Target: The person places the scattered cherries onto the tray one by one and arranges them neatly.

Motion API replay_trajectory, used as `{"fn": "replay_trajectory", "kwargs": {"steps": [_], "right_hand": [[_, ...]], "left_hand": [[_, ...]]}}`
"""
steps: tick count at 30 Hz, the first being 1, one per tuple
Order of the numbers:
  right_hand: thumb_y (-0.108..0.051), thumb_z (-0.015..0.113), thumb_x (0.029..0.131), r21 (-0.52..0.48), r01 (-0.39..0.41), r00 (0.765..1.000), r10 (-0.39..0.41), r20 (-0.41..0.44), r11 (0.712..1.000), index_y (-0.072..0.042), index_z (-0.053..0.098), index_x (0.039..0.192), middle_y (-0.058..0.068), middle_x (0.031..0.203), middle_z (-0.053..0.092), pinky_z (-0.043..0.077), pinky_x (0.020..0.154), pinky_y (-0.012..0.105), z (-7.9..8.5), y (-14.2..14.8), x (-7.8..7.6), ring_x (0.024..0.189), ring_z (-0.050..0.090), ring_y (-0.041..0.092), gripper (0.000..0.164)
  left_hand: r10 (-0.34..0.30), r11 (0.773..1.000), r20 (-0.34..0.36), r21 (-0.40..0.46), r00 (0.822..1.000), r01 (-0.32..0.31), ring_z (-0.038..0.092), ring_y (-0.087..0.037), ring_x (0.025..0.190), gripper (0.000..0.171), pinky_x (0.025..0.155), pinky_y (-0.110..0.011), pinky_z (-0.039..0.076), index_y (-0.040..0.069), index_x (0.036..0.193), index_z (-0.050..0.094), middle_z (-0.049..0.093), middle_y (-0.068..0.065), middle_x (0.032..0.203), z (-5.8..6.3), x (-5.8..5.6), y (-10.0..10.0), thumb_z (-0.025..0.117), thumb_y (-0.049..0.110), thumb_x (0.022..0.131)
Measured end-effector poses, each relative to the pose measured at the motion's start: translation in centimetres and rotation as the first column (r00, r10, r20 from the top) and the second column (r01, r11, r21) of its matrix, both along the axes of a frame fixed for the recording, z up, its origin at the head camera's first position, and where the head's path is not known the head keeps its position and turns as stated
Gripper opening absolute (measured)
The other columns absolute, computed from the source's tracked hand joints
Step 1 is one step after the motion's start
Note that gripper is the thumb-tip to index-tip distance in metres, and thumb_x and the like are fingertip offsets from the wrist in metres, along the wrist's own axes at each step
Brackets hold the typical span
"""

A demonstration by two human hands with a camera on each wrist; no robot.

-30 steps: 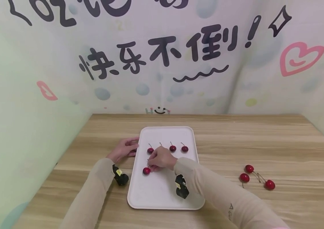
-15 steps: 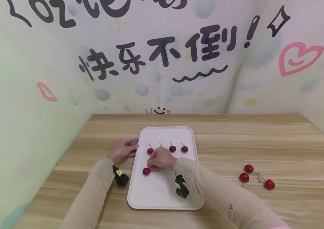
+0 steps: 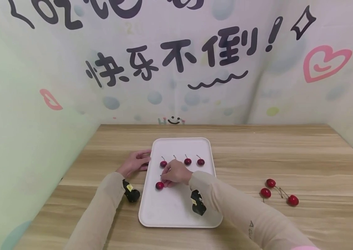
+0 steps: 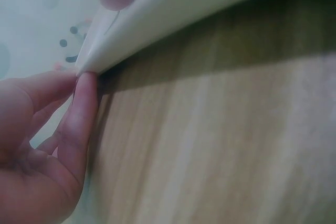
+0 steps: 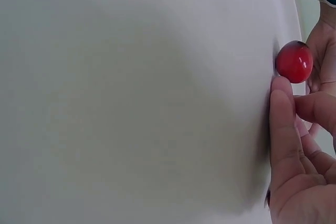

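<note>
White tray (image 3: 170, 211) lies on the wooden tabletop (image 3: 242, 159). Front cherry (image 3: 159, 185) sits on the tray near its left edge; the fingers of the right hand (image 3: 175, 173) grasp it, exact hold partly hidden. Three loose cherries (image 3: 265, 193) lie right of the tray, well apart from it. The fingers of the left hand (image 3: 134, 163) pinch the tray's left rim. Farther on the tray, three row cherries (image 3: 187, 161) and one stem (image 3: 174, 157) show. Printed backdrop (image 3: 132, 104) stands behind.

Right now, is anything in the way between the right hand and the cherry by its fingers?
Nothing visible: the fingers of the right hand are right beside that cherry on the white tray, with nothing between them.
</note>
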State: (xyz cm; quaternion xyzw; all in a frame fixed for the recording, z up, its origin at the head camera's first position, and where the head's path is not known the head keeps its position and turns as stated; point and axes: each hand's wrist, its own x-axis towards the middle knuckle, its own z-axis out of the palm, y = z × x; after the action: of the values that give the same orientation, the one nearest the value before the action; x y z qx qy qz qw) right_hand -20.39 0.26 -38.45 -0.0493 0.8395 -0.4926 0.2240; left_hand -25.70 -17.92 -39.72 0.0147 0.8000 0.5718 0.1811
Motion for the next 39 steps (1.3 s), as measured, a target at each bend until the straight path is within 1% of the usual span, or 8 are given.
{"fn": "replay_trajectory", "kwargs": {"steps": [9,12,16,20,25,28,32,39], "right_hand": [[-0.007,0.061,0.082,0.033,-0.053,0.996,0.055,-0.065,0.998,-0.002,0.063,0.077,0.007,0.061,0.062,0.053,0.053,0.024,1.4,1.7,0.6,0.054,0.059,0.014,0.007],[-0.009,0.060,0.083,-0.007,-0.090,0.994,0.089,-0.068,0.996,-0.001,0.061,0.081,0.007,0.064,0.062,0.054,0.055,0.025,1.8,3.1,1.0,0.056,0.061,0.015,0.008],[-0.009,0.058,0.085,-0.093,-0.142,0.989,0.136,-0.066,0.986,0.005,0.060,0.089,0.010,0.071,0.064,0.055,0.058,0.028,2.6,6.3,1.8,0.060,0.062,0.018,0.015],[-0.013,0.058,0.086,-0.114,-0.172,0.983,0.163,-0.090,0.978,0.007,0.058,0.096,0.015,0.079,0.063,0.055,0.061,0.031,4.0,10.2,2.6,0.065,0.062,0.019,0.022],[-0.015,0.057,0.087,-0.063,-0.172,0.975,0.161,-0.154,0.983,0.004,0.059,0.097,0.016,0.083,0.062,0.055,0.064,0.033,6.4,15.1,3.7,0.071,0.061,0.023,0.022],[-0.016,0.055,0.088,-0.008,-0.169,0.965,0.164,-0.203,0.986,0.003,0.059,0.096,0.014,0.082,0.061,0.054,0.063,0.032,7.1,18.0,4.3,0.072,0.060,0.024,0.021],[-0.016,0.054,0.089,0.056,-0.177,0.957,0.185,-0.225,0.983,0.005,0.057,0.097,0.014,0.084,0.060,0.054,0.062,0.031,6.7,21.4,5.3,0.075,0.058,0.024,0.023],[-0.019,0.057,0.087,0.142,-0.143,0.953,0.175,-0.246,0.980,0.003,0.057,0.097,0.011,0.083,0.059,0.051,0.054,0.028,4.3,25.4,7.3,0.070,0.055,0.018,0.025]], "left_hand": [[-0.006,1.000,0.006,-0.002,1.000,0.006,0.058,-0.017,0.088,0.045,0.072,-0.027,0.053,0.004,0.132,0.040,0.048,-0.023,0.120,-0.4,-0.2,0.2,0.052,0.007,0.089],[0.004,1.000,0.010,-0.009,1.000,-0.003,0.058,-0.018,0.089,0.044,0.072,-0.027,0.053,0.006,0.132,0.041,0.049,-0.022,0.120,-0.5,-0.1,0.2,0.052,0.008,0.089],[0.016,1.000,0.019,-0.013,1.000,-0.016,0.059,-0.018,0.089,0.044,0.072,-0.027,0.053,0.007,0.131,0.043,0.049,-0.021,0.119,-0.4,-0.1,0.5,0.053,0.009,0.089],[0.026,1.000,0.026,-0.016,0.999,-0.025,0.059,-0.017,0.086,0.043,0.071,-0.026,0.053,0.008,0.131,0.043,0.050,-0.021,0.119,-0.4,-0.1,0.8,0.053,0.010,0.089],[0.012,1.000,0.023,-0.001,1.000,-0.012,0.059,-0.018,0.089,0.044,0.073,-0.026,0.052,0.006,0.132,0.041,0.049,-0.022,0.120,-0.3,0.0,0.6,0.053,0.010,0.089],[-0.014,1.000,0.004,0.013,1.000,0.014,0.058,-0.019,0.091,0.046,0.074,-0.026,0.052,0.006,0.132,0.041,0.049,-0.022,0.118,0.1,0.2,0.2,0.054,0.012,0.089],[-0.031,0.999,-0.018,0.022,0.999,0.032,0.059,-0.019,0.089,0.048,0.073,-0.026,0.052,0.005,0.131,0.041,0.050,-0.022,0.115,0.3,0.4,-0.3,0.056,0.015,0.088],[0.002,1.000,0.016,-0.004,1.000,-0.002,0.058,-0.018,0.090,0.045,0.073,-0.026,0.052,0.006,0.132,0.040,0.048,-0.022,0.120,-0.3,-0.2,-0.1,0.053,0.010,0.089]]}}
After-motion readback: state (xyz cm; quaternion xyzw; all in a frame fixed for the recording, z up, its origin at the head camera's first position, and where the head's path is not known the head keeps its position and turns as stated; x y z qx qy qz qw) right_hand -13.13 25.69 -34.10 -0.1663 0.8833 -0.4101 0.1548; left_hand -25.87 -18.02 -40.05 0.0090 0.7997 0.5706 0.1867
